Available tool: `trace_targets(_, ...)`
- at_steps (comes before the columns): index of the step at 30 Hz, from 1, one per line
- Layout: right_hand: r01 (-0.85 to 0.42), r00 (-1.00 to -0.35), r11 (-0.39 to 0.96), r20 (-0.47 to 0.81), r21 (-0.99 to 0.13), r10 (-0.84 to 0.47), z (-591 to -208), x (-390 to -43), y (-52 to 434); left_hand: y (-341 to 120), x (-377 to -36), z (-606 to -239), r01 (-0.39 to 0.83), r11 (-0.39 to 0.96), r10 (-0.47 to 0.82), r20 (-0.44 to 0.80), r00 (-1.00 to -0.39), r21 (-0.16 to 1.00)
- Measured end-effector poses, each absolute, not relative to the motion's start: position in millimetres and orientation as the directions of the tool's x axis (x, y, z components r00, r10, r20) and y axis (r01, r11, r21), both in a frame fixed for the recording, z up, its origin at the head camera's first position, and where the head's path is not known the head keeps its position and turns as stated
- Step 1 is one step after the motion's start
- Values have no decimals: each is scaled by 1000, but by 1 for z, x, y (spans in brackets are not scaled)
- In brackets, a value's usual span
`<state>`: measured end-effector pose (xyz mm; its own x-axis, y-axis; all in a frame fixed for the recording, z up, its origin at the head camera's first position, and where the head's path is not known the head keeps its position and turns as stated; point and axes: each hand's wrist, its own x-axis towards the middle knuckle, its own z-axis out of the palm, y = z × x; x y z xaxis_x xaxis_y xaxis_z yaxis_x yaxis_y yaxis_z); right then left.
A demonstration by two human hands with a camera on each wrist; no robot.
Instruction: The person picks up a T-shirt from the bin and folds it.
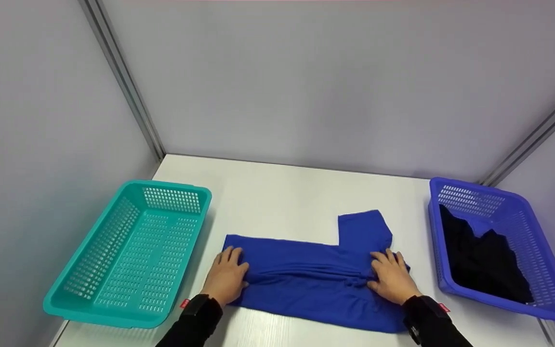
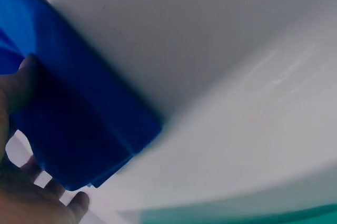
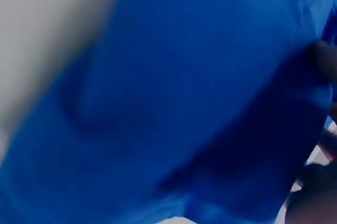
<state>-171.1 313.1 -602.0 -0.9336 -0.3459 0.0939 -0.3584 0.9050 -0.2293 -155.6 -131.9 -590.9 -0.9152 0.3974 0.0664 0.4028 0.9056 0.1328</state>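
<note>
Both hands pinching folds of a blue T-shirt [image 1: 306, 279] on the white surface [image 1: 282, 193].
Left hand [image 1: 227, 279] grips the hem end, right hand [image 1: 393, 277] grips by the sleeve; fabric looks soft, light, limp, so best held at folded edges w/ both hands. No readable labels; teal basket [image 1: 65, 301] left, blue basket [image 1: 545, 313] right.

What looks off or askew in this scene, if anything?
Nothing damaged or spilled. The blue cloth shirt is bunched into ridges between the left hand and right hand; one sleeve sticks out.

Blue shirt [image 1: 306, 279]: soft matt cloth, creased. Teal basket [image 1: 133, 250] & blue basket [image 1: 499, 241]: perforated plastic, slight sheen. Bench [image 1: 282, 193]: smooth white, semi-gloss.
</note>
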Motion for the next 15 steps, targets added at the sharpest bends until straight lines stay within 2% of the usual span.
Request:
trace_targets(7,-233,-971,940,10,-250,-238,-600,-170,316,-134,-155,-593,414,905,409,68,-910,95)
trace_targets(11,-169,-977,942,-81,-289,-200,-598,-173,319,-133,-155,-592,364,913,367,20,-930,185)
trace_targets(15,-132,-982,925,-79,-357,-171,-597,-175,321,-132,-156,-588,325,920,343,-44,-938,220)
